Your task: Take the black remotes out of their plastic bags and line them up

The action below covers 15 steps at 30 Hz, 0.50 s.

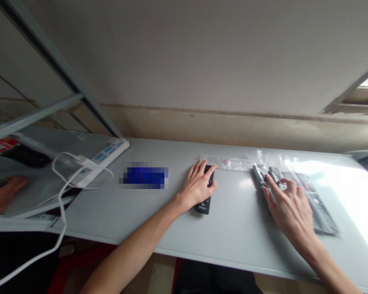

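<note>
Left hand [199, 185]: fingers spread across the remote control [203, 205], lying unwrapped at desk [233, 232] centre. Right hand [290, 204]: fingers partly curled over dark items [323, 216], right, still bagged; pinch cannot be determined.

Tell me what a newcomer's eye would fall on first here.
Probably the left hand over a black remote near the middle of the picture, and the right hand at the plastic-bagged items on the right. A pixelated bright blue patch stands out left of the remote. Farther left, a white cable loops by a power strip.
</note>
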Available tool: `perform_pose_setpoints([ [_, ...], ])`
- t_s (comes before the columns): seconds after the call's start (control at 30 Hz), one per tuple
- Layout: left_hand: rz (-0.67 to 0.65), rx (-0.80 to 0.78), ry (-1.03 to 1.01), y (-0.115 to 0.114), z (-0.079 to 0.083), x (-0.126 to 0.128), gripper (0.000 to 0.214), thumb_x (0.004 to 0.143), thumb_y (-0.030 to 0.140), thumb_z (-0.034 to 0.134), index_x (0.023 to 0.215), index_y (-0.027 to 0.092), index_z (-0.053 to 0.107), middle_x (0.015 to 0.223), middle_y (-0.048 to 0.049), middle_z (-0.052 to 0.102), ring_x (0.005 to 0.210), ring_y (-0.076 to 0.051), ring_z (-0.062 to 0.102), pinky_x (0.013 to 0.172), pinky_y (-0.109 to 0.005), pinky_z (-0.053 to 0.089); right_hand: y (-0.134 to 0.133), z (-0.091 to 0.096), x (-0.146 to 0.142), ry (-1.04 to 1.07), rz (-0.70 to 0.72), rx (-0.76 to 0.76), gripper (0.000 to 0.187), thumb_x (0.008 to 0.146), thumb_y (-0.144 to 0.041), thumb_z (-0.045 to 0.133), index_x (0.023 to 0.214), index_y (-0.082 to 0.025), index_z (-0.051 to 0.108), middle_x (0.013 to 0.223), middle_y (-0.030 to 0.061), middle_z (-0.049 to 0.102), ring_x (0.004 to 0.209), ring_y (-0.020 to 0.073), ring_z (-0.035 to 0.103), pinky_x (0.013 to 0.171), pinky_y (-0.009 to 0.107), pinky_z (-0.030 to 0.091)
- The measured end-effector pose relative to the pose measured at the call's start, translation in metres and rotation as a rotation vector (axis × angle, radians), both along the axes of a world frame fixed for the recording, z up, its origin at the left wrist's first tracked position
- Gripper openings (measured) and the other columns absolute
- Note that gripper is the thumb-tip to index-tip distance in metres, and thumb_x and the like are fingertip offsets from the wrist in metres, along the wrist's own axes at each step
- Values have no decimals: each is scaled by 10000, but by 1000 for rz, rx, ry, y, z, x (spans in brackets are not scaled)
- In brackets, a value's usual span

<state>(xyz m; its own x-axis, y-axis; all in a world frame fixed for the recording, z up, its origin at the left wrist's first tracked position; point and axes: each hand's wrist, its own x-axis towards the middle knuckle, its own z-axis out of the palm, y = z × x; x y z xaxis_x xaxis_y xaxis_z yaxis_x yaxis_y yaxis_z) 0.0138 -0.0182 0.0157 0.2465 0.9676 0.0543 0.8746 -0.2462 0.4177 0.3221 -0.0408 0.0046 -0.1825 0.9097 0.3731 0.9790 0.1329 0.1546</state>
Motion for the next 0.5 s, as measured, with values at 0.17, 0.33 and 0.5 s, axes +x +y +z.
perform_pose_setpoints([
  [0.17, 3, -10, 4, -1, 1, 0, 647, 1010, 361, 594, 1633, 242, 468, 1764, -137, 352, 1667, -338, 267, 1359, -537, 250, -6, 3, 5, 54, -11, -28, 573, 1098, -428, 350, 1576, -198, 564, 1335, 245, 624, 1059, 404, 639, 848, 533, 572],
  [0.33, 5, -7, 9, -1, 2, 0, 645, 1012, 356, 597, 1633, 238, 470, 1763, -139, 352, 1667, -339, 265, 1363, -535, 239, -13, 4, 8, 75, -17, -10, 599, 1105, -495, 360, 1578, -171, 532, 1318, 246, 619, 1115, 417, 638, 898, 541, 565],
  [0.5, 3, -6, 13, -1, 2, 0, 645, 1012, 354, 595, 1633, 233, 470, 1763, -147, 352, 1668, -339, 264, 1358, -540, 250, -27, 1, 1, 71, 61, -1, 697, 1068, -592, 448, 1615, -161, 463, 1277, 257, 618, 1079, 418, 625, 859, 550, 568],
])
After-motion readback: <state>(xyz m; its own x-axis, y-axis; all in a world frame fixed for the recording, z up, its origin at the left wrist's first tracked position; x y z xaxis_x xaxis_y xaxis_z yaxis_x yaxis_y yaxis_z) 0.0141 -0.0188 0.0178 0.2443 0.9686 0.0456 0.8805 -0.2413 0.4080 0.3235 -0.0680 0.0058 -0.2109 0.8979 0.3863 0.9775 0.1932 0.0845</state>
